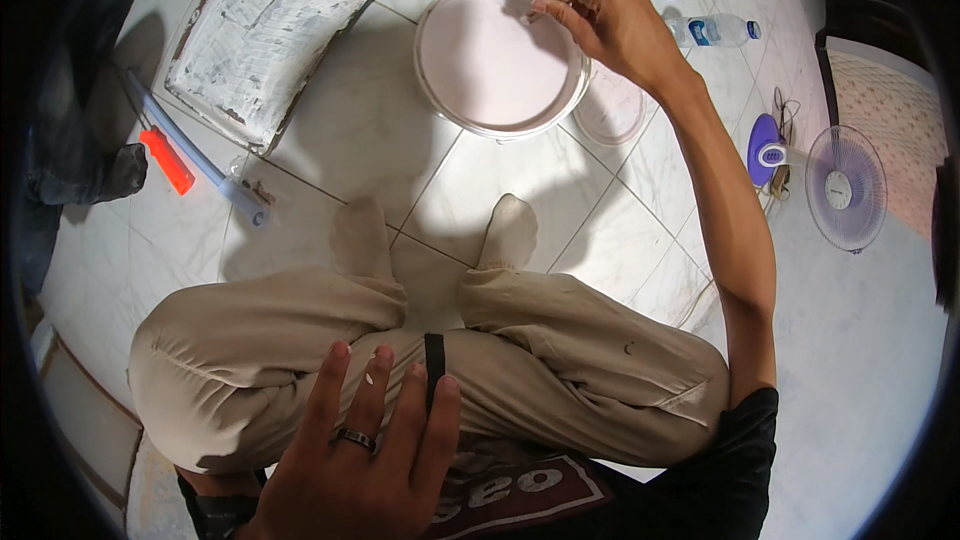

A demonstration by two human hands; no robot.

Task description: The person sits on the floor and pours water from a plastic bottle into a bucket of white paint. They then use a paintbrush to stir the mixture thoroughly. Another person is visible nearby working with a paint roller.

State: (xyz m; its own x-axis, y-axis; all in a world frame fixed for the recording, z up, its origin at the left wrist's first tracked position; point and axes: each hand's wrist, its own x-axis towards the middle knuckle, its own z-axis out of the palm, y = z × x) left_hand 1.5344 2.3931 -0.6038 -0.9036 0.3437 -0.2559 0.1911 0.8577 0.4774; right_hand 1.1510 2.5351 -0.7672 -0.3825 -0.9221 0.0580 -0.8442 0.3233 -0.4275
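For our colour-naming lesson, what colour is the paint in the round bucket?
The paint is pale pink, seen best in the head view.

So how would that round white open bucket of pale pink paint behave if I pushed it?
The bucket is probably heavy, with pale pink paint spread across its width. Being open-topped, it might slosh if shoved. The glossy white floor tiles beneath look smooth, so it could slide.

On the floor [440, 175], the tray [245, 65] lies left of the bucket [503, 133], the bottle [718, 31] right, the fan [845, 188] farther right and nearer.
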